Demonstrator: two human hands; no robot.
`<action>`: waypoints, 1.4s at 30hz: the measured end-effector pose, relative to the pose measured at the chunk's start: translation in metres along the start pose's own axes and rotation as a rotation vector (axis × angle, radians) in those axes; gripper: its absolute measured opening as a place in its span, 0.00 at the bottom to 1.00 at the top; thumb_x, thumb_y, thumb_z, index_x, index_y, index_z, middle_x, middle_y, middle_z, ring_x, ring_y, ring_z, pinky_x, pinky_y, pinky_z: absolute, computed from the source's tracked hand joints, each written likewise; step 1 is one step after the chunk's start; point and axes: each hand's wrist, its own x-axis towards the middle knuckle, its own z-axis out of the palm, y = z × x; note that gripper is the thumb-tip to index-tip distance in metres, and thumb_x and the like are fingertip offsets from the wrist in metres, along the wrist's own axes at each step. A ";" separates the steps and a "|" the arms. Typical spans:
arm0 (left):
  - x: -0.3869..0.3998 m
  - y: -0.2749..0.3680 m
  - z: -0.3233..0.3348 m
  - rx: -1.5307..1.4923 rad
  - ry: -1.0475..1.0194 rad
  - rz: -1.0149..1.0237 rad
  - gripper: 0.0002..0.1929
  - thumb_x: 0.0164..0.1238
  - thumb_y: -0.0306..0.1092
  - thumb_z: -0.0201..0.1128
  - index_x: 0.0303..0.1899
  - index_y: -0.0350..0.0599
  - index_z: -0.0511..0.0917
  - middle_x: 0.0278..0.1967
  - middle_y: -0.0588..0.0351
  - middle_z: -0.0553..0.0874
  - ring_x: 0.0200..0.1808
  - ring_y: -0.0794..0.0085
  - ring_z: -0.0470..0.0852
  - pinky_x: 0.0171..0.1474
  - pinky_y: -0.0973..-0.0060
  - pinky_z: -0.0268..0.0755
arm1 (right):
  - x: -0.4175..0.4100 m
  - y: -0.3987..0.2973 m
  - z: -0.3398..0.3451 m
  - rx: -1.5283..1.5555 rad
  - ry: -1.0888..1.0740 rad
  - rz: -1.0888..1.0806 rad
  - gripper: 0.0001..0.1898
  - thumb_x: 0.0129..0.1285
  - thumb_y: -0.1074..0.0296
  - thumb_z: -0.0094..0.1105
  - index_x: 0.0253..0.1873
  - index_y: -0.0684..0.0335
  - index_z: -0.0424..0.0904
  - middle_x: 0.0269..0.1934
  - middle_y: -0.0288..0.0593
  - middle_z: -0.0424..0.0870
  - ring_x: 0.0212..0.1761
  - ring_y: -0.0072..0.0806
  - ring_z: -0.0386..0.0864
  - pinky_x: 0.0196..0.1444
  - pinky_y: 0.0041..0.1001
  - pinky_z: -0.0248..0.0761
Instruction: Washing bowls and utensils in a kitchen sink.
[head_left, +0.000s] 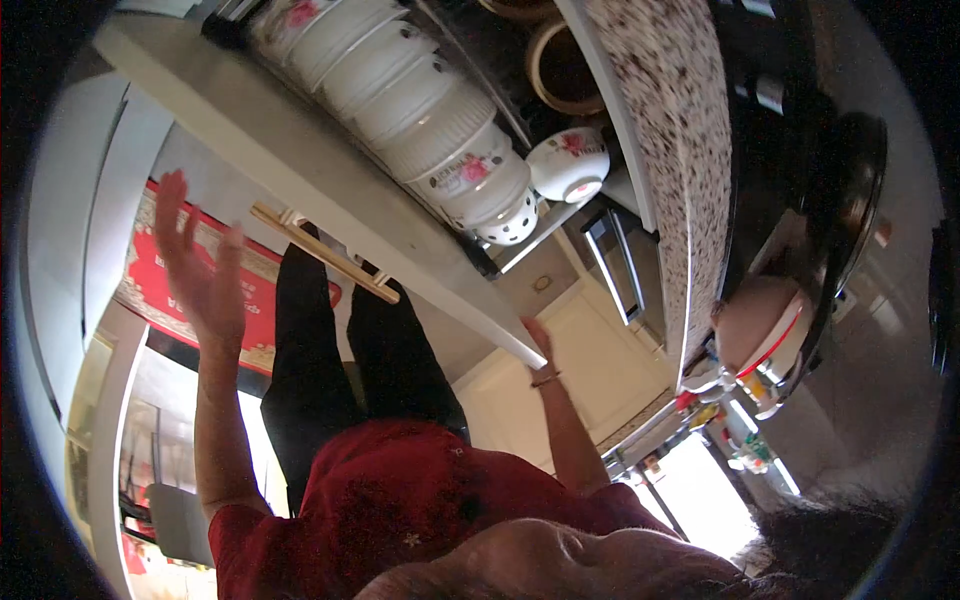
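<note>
My left hand (201, 274) is raised in the air, fingers apart and holding nothing, beside the gold handle (324, 252) of a pulled-out drawer. At the near right end of the pale drawer front (330, 180) is my right hand (537, 342), partly hidden by it; its grip cannot be made out. Inside the drawer, several nested white bowls (442, 142) with pink flowers form a row in a metal rack. A white dotted bowl (512, 223) ends that row. One more flowered bowl (571, 161) is tipped on its side next to them.
Brown-rimmed round vessels (566, 67) sit deeper in the drawer. A speckled stone countertop (667, 127) runs above it, with a dark pan (855, 195) and a red-rimmed pot (761, 322) beyond. A red patterned mat (184, 277) covers the floor by my feet.
</note>
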 end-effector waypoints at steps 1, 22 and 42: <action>0.001 -0.009 0.001 -0.081 -0.090 -0.032 0.44 0.51 0.40 0.71 0.67 0.43 0.55 0.68 0.49 0.59 0.69 0.61 0.58 0.65 0.57 0.56 | -0.013 0.032 -0.012 0.386 -0.072 0.301 0.20 0.68 0.57 0.44 0.59 0.62 0.68 0.42 0.45 0.82 0.39 0.26 0.79 0.39 0.23 0.71; 0.036 0.005 0.049 -0.737 -0.647 -0.166 0.62 0.41 0.32 0.77 0.71 0.52 0.33 0.71 0.50 0.40 0.68 0.53 0.56 0.59 0.54 0.66 | 0.047 -0.166 0.184 0.558 -0.368 0.360 0.21 0.68 0.53 0.46 0.62 0.54 0.67 0.42 0.34 0.80 0.32 0.26 0.80 0.34 0.31 0.76; 0.109 0.068 0.210 -0.825 -0.512 -0.154 0.52 0.51 0.28 0.61 0.69 0.39 0.27 0.69 0.39 0.42 0.65 0.51 0.60 0.62 0.65 0.62 | 0.137 -0.282 0.144 0.738 -0.243 0.114 0.14 0.63 0.56 0.56 0.44 0.60 0.78 0.31 0.42 0.83 0.27 0.24 0.79 0.28 0.24 0.75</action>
